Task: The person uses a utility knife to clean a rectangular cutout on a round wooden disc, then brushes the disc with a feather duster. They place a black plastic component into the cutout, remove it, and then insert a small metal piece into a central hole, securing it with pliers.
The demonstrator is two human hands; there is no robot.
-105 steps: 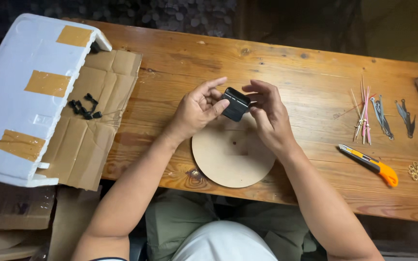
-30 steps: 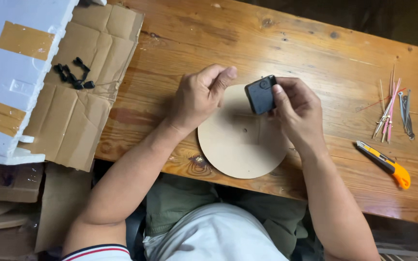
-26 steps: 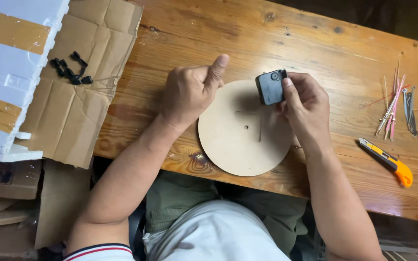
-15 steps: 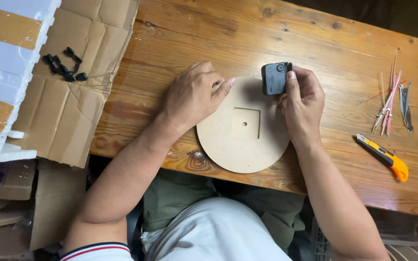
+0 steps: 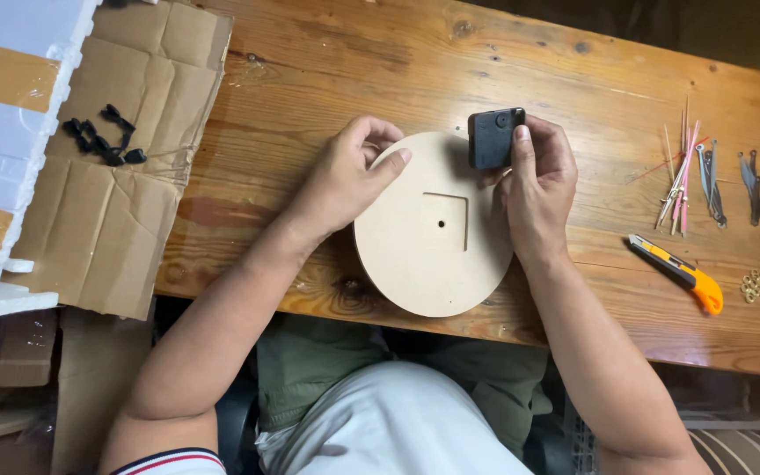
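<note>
A round wooden disc (image 5: 415, 264) with a square recess and a small centre hole lies flat at the near edge of the wooden table (image 5: 310, 88). My left hand (image 5: 345, 176) rests on the disc's upper left rim, thumb on its face. My right hand (image 5: 534, 180) grips a small black square box (image 5: 492, 138) just above the disc's upper right edge, thumb pressed on the box.
A flattened cardboard sheet (image 5: 107, 220) with small black parts (image 5: 103, 145) lies at the left beside a white foam block (image 5: 2, 149). To the right are thin sticks and clock hands (image 5: 688, 171), an orange utility knife (image 5: 679, 273) and small brass rings (image 5: 756, 283).
Both hands first held the black box together above the disc. My left hand let go and came down onto the disc's left rim; my right hand carried the box to the disc's upper right.
</note>
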